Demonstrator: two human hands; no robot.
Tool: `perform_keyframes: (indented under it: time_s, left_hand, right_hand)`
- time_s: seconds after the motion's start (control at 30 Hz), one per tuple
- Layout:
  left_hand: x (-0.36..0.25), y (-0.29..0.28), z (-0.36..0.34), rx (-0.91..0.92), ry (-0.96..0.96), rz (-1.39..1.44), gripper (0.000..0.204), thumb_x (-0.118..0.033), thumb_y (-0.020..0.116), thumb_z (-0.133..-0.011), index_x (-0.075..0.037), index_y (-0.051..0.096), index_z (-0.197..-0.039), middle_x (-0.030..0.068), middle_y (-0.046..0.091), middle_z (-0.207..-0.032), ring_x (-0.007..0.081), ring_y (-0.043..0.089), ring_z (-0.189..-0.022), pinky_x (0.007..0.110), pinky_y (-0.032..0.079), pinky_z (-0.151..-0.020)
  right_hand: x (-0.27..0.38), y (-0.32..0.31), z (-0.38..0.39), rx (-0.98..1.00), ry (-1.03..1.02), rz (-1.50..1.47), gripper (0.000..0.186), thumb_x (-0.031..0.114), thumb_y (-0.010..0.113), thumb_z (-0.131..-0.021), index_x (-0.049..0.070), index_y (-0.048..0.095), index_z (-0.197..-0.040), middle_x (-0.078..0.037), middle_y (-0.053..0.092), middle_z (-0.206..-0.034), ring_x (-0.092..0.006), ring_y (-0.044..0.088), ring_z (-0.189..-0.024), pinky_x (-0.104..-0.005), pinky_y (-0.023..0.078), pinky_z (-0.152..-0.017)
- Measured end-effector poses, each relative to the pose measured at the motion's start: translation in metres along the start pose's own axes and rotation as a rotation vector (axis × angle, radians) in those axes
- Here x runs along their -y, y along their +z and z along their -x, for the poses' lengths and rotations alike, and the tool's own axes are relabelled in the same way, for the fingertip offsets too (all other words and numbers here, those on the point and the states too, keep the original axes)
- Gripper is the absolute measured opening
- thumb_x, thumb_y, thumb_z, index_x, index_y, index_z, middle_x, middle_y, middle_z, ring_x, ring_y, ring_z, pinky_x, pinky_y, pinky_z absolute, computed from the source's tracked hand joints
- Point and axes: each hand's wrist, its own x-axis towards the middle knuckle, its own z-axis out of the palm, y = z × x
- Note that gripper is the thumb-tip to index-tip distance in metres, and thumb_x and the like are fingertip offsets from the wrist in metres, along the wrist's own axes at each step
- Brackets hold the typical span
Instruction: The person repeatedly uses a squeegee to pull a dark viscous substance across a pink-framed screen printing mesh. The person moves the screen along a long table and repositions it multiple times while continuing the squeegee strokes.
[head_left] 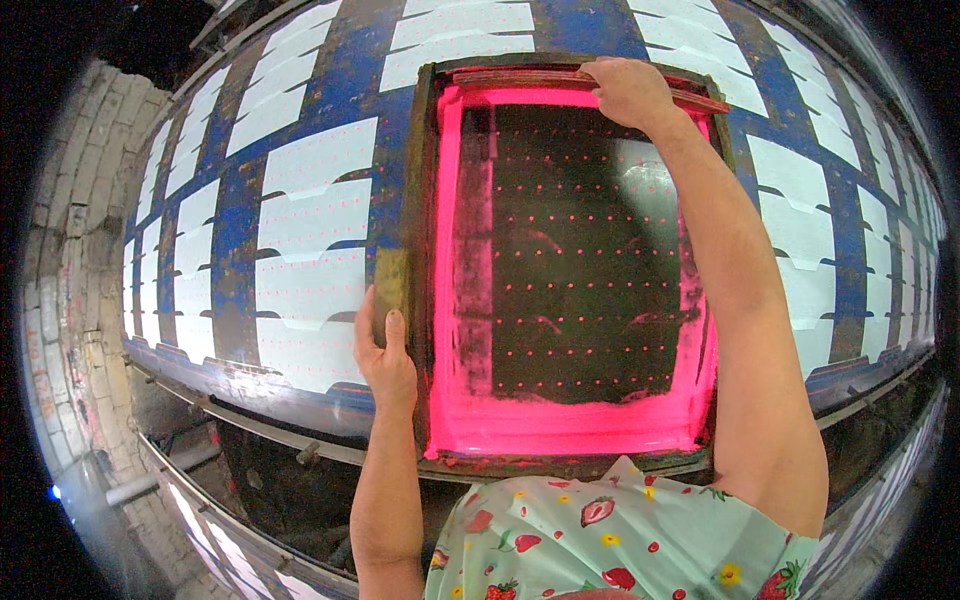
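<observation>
A screen-printing frame (431,230) holds a dark mesh (580,250) with rows of small pink dots, bordered by bright pink ink (560,425). My right hand (635,95) is closed on a long squeegee (695,92) lying along the frame's top end. My left hand (390,340) grips the frame's left side at a yellowish block (392,270), thumb along it.
Pale die-cut sheets (312,210) (788,200) lie in rows on a blue, stained printing table (230,260), on both sides of the frame. A metal rail (270,430) runs along the near edge. A brick surface (80,220) is at the far left.
</observation>
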Motion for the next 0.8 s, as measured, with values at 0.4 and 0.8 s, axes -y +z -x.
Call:
perform_keyframes:
  time_s: [0.4,0.8]
  left_hand:
    - [0.01,-0.002,-0.002,0.005,0.017,0.028,0.049,-0.017,0.065,-0.112,0.002,0.058,-0.157,0.0181,0.061,-0.156,0.0295,0.056,-0.145,0.042,0.043,-0.123]
    - [0.027,-0.002,-0.008,-0.009,0.126,0.035,0.056,-0.026,0.069,-0.109,0.007,0.059,-0.153,0.0265,0.066,-0.149,0.0369,0.06,-0.142,0.045,0.044,-0.122]
  right_hand:
    - [0.032,-0.041,0.04,0.273,-0.044,-0.053,0.037,0.023,0.073,-0.089,0.007,0.077,-0.123,-0.021,0.079,-0.117,-0.0405,0.075,-0.114,-0.054,0.06,-0.101]
    - [0.176,-0.103,0.245,0.319,0.007,-0.092,0.022,0.022,0.07,-0.088,0.012,0.08,-0.105,-0.017,0.081,-0.101,-0.0392,0.079,-0.1,-0.0565,0.063,-0.088]
